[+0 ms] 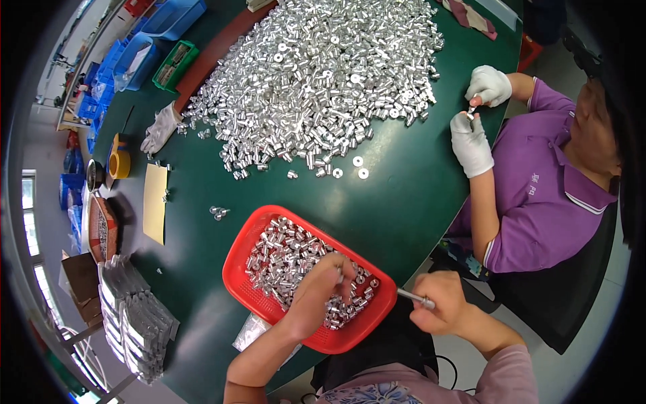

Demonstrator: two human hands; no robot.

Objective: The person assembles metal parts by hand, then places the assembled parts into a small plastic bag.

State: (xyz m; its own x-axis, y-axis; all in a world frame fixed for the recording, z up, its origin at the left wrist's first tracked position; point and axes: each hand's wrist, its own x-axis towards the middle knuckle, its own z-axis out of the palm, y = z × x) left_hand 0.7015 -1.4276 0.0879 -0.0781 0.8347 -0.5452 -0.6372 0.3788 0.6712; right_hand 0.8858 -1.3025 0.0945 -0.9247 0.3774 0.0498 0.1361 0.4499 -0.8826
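Observation:
A red plastic basket [235, 262] at the table's near edge holds many small silver metal cylinders [277, 250]. My left hand [321, 288] is above these parts with its fingers curled in a pinch. A small silver metal part [339, 271] shows between those fingers, partly hidden. To the right of the basket, my right hand [441, 304] is closed round a slim metal rod-shaped tool [412, 296]. The tool's thin end points left toward the basket rim, and its exact kind cannot be made out.
A large heap of silver parts [323, 74] covers the far part of the green table [195, 269]. At right, a seated co-worker [545, 182] in white gloves handles a small part. A yellow card [154, 202], tape roll [119, 163] and stacked silver packs [138, 316] are at left.

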